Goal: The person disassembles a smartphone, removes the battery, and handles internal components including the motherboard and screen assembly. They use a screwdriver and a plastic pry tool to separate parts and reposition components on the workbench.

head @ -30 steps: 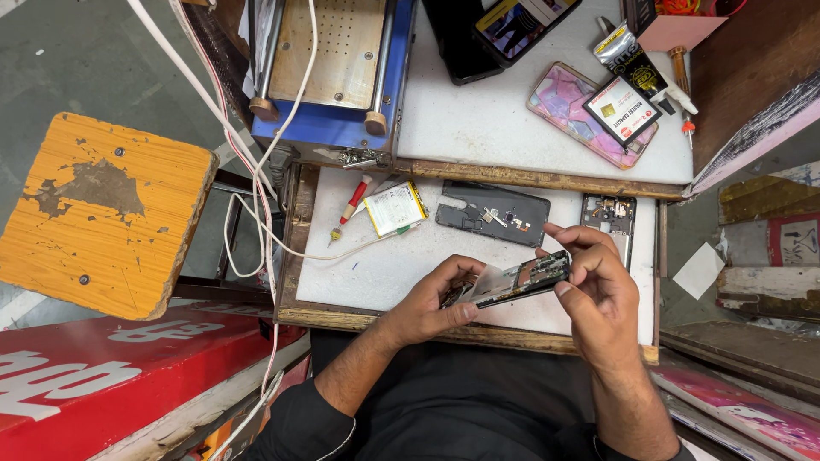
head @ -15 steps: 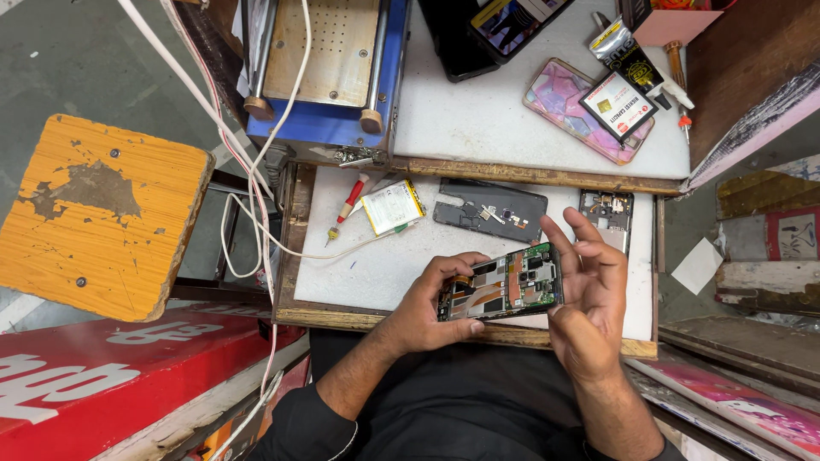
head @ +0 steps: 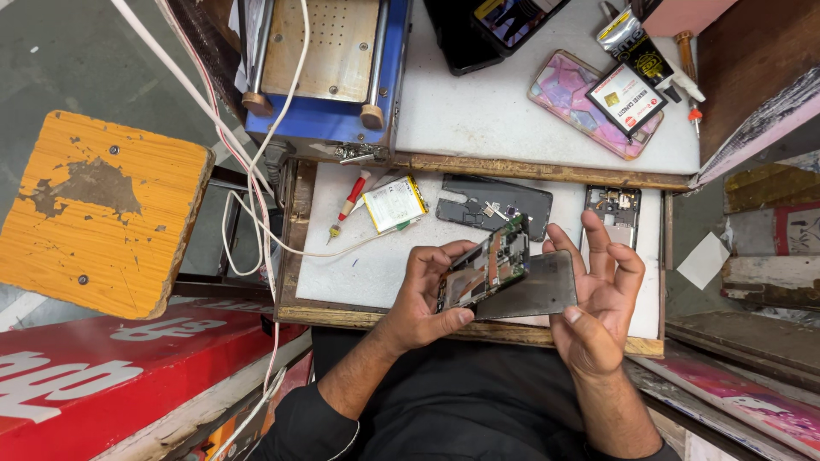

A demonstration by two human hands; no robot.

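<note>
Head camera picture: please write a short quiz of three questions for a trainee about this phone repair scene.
1. True or false: the left hand holds the opened phone body with its circuit boards showing.
2. Which thing lies beside the white battery on the white work board?
A. a red-handled screwdriver
B. a hammer
C. a cup
3. Fill in: the right hand holds a dark ____ panel, partly split from the phone body.

Key
1. True.
2. A.
3. Screen.
</note>
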